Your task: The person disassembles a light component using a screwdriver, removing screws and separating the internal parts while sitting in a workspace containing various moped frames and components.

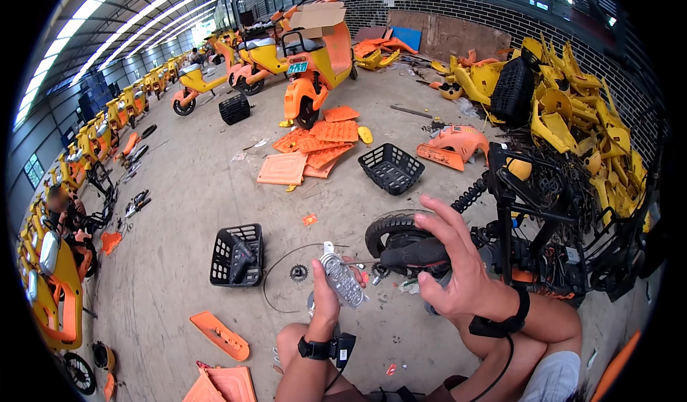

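My left hand (pixel 327 296) grips a grey metal housing (pixel 341 280) with a ribbed face and a small tab on top, held up in front of my knees. A screwdriver (pixel 415 257) with a thick dark handle lies sideways, its thin shaft reaching the housing's right edge. My right hand (pixel 458 273) is around the handle's rear end, thumb below and fingers loosely spread above. Where the tip meets the housing is too small to make out. Below the screwdriver, a small toothed gear (pixel 299 272) lies on the floor, left of my left hand.
A black basket (pixel 236 259) with a dark power tool inside stands at left, another basket (pixel 391 168) ahead. At right is a stripped scooter frame (pixel 522 216) with a wheel. Orange panels (pixel 322 141), a yellow parts heap (pixel 558 108) and scooters (pixel 315 65) stand farther off.
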